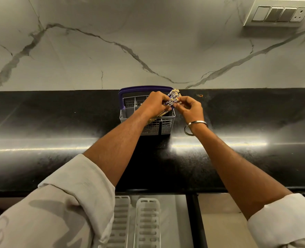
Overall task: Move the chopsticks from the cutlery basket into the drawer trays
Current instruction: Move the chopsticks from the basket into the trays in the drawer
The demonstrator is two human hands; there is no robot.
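Counter: bare black stone left and right of the basket; open passage both sides
Far: wall just behind the basket; purple handle arches over its far-left rim
Near: trays below the counter edge, open from above; left sleeve overhangs the left one

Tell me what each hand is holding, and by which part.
The left hand grips a bundle of chopsticks just below their patterned top ends, over the cutlery basket. The right hand pinches those top ends.
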